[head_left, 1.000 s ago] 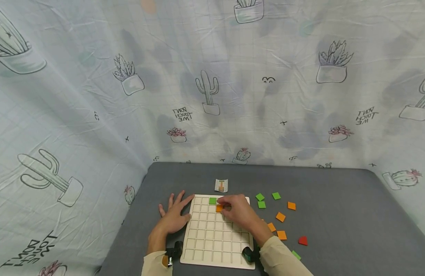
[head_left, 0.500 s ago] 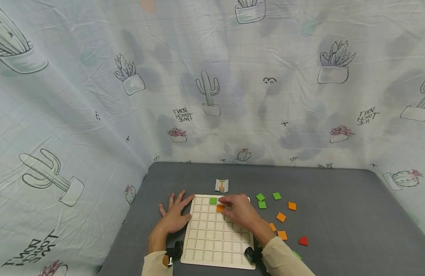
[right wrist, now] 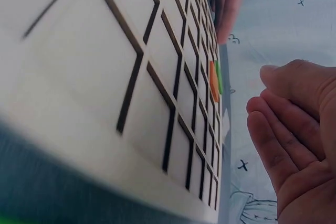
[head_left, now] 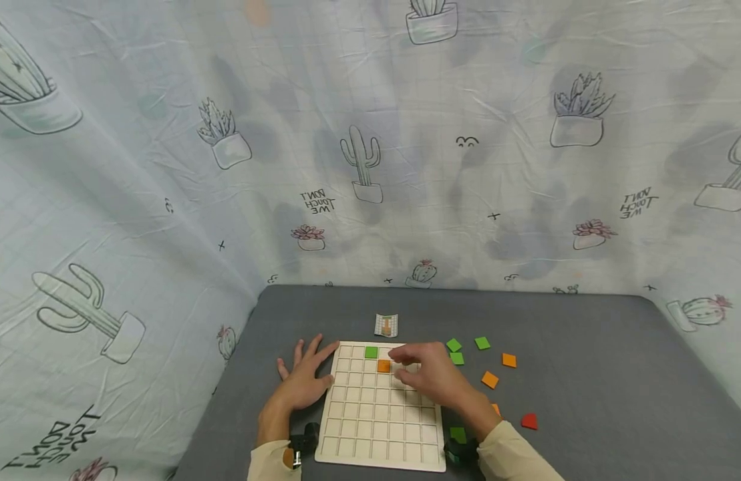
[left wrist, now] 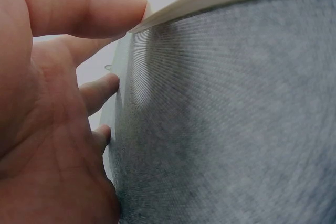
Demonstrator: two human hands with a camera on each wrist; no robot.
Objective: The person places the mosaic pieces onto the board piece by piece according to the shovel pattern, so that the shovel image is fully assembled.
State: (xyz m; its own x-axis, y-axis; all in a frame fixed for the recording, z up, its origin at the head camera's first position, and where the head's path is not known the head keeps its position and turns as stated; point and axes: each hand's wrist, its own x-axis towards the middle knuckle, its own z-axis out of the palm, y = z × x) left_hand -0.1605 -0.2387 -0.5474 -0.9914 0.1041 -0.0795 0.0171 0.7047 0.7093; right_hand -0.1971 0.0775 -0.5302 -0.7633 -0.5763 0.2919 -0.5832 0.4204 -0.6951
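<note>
A pale wooden grid board lies on the dark grey table. In its far row sits a green square tile. An orange square tile lies one row nearer and one column to the right. My left hand has its fingers spread, with thumb and index finger touching the board's left edge; the left wrist view shows the thumb against that edge. Above the board, just right of the orange tile, hovers my right hand. The right wrist view shows a gap between its thumb and fingers, holding nothing.
A small printed grid card lies beyond the board. Right of the board are loose green tiles, orange tiles and a red piece. A patterned cloth hangs behind the table.
My right hand has drawn back to the right, away from the orange tile, and its thumb and fingers have parted. The orange tile stays on the board. My left hand has not moved.
</note>
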